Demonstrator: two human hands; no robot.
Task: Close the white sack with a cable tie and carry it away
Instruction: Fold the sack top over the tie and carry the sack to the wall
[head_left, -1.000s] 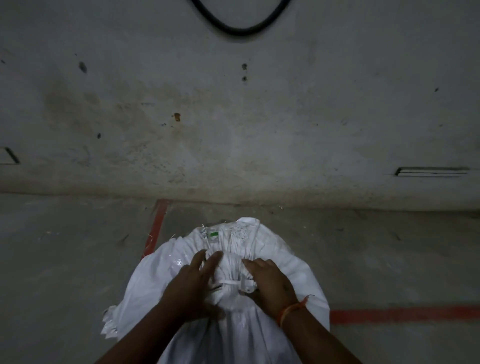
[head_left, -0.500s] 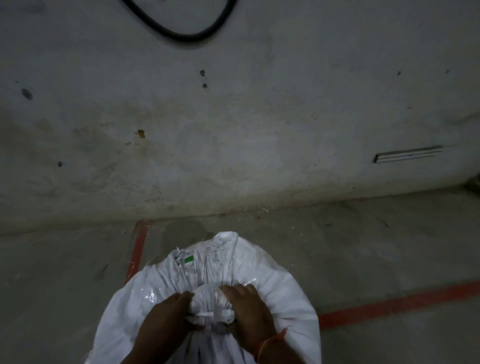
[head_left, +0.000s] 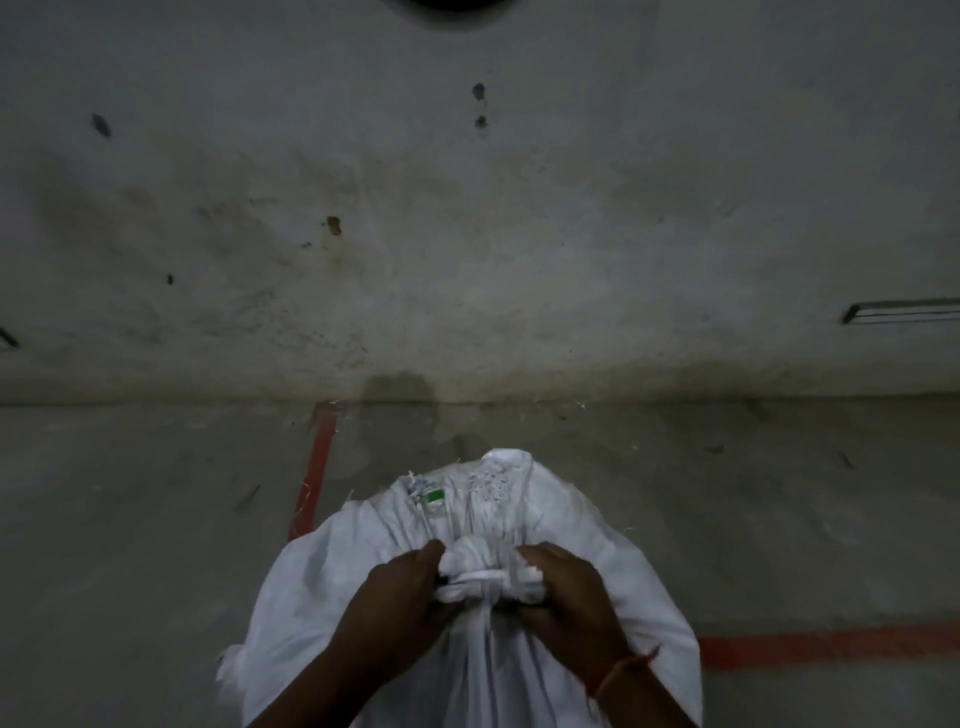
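The white sack (head_left: 519, 525) stands on the floor (head_left: 130, 519) near the stained wall (head_left: 467, 234), red lines (head_left: 314, 467) beside it. Left hand (head_left: 395, 597) and right hand (head_left: 571, 597) grip its tied neck, cable tie (head_left: 485, 576) between them. Since half a second ago the grip is unchanged.

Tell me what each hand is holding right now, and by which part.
Both hands grip the white sack at its gathered neck: the left hand on the left side, the right hand on the right, at the white cable tie.
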